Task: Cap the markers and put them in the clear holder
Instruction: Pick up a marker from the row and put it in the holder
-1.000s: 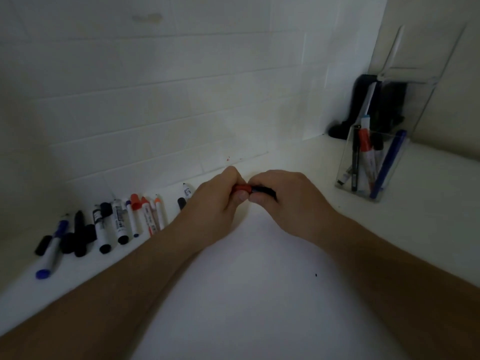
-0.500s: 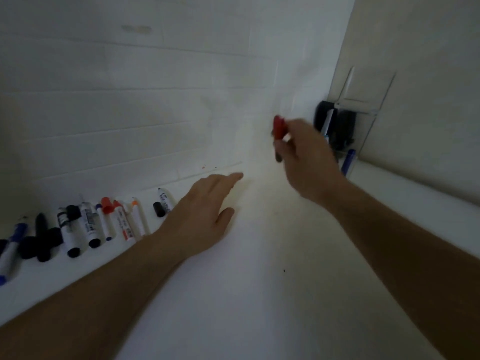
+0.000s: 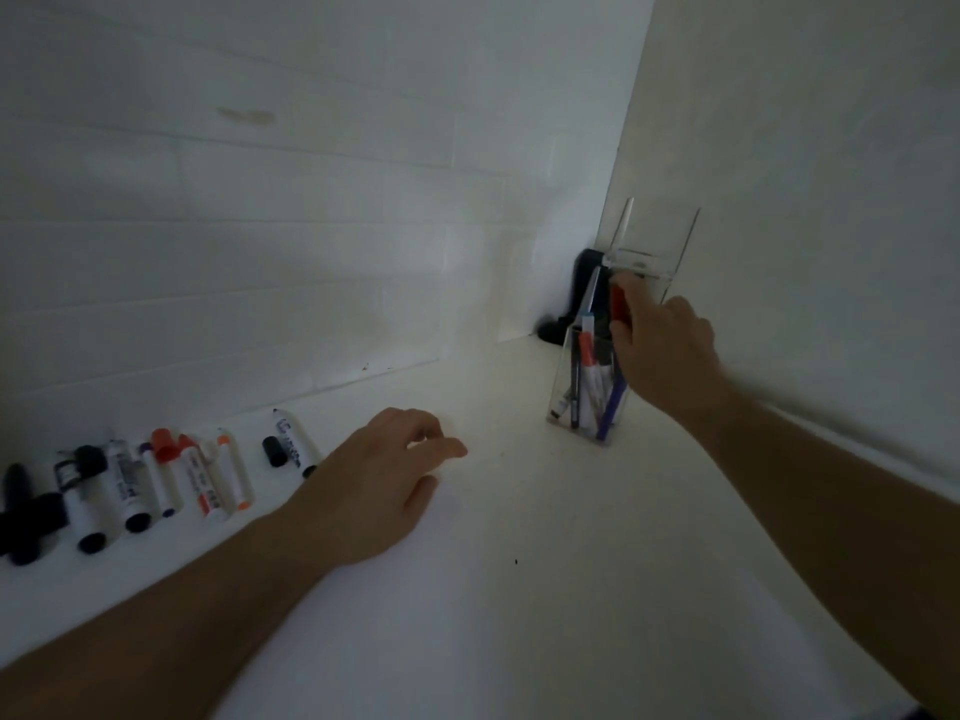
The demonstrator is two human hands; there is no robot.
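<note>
My right hand (image 3: pixel 660 345) pinches a red-capped marker (image 3: pixel 617 302) upright, just above the open top of the clear holder (image 3: pixel 563 387) near the back right corner. Inside the holder stand several markers, among them a red-capped one and a blue pen. My left hand (image 3: pixel 384 480) rests on the white table with its fingers loosely spread and holds nothing. Left of it, along the wall, lies a row of markers (image 3: pixel 156 480) with black, red, orange and blue ends, plus a loose black cap (image 3: pixel 274 451).
A white tiled wall runs behind the marker row. A dark object (image 3: pixel 584 283) stands in the corner behind the holder. A second white wall rises to the right.
My right hand carried the red-capped marker further right, up to the holder's top. My left hand, which let go of the marker earlier, settled on the table.
</note>
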